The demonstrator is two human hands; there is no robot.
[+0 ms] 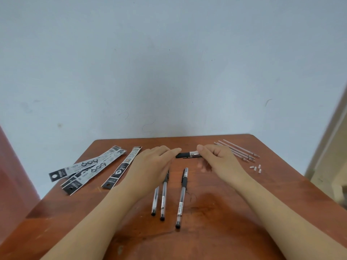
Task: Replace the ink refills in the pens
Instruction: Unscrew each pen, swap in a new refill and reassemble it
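Note:
A pen [188, 155] with a black grip and a clear barrel is held level above the brown table [216, 212], between both hands. My left hand [153, 166] pinches its black end. My right hand [218, 159] grips the clear barrel end, which its fingers mostly hide. Three more pens [181, 197] lie side by side on the table below the hands; my left hand covers the tips of the two on the left.
Several empty black-and-white refill packets [88, 168] lie at the table's left. Several thin refills [237, 150] lie at the back right, with small white caps [256, 168] beside them. A pale wall stands right behind the table.

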